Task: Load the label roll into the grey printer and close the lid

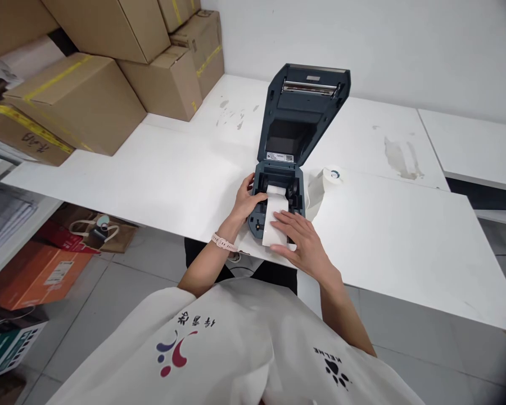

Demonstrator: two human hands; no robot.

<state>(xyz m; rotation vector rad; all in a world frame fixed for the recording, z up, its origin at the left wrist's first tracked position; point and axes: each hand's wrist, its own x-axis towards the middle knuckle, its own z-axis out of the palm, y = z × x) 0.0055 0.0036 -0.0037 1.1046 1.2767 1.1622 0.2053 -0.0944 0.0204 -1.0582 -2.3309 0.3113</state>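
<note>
A dark label printer [297, 129] sits on the white table [405, 242] near its front edge, its lid tipped up and back. A white paper strip [275, 216] runs from the roll inside out over the printer's front. My left hand [247, 199] grips the printer's left side, thumb reaching in toward the roll. My right hand [299, 239] lies flat with fingers stretched, pressing the end of the paper strip down at the printer's front.
A loose white paper roll [326, 180] lies just right of the printer. Stacked cardboard boxes [80, 95] fill the table's back left. Bags and coloured boxes [37, 270] sit on the floor at left. A second table [476, 146] adjoins at right.
</note>
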